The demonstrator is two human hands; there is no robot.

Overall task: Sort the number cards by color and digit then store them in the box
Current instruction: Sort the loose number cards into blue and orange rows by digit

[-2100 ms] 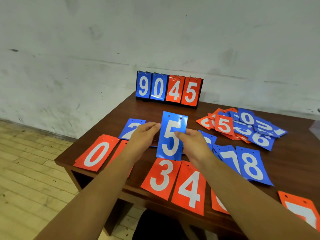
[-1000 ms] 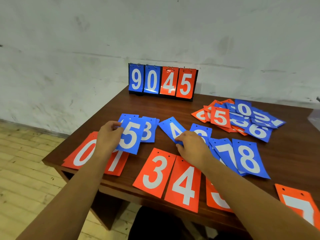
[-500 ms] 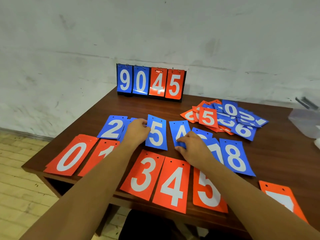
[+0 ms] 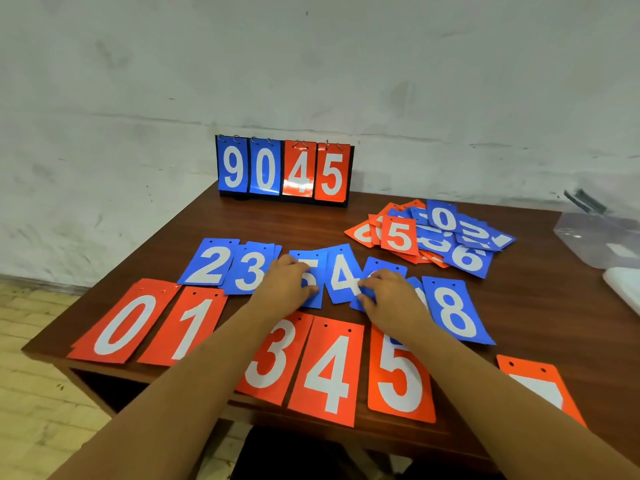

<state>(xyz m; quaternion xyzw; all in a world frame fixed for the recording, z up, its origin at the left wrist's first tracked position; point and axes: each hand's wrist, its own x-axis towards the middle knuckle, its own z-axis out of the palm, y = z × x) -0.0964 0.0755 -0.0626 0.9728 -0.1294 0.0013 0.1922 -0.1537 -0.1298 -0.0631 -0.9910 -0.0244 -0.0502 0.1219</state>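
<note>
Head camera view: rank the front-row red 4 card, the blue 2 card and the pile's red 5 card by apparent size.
1. front-row red 4 card
2. blue 2 card
3. pile's red 5 card
Nearness to the camera drives this; real sizes may match.

The blue 5 card (image 4: 311,258), held upright before, has been laid flat on the bench (image 4: 294,223) between the blue 3 card (image 4: 247,271) and the blue 4 card (image 4: 341,275).
</note>
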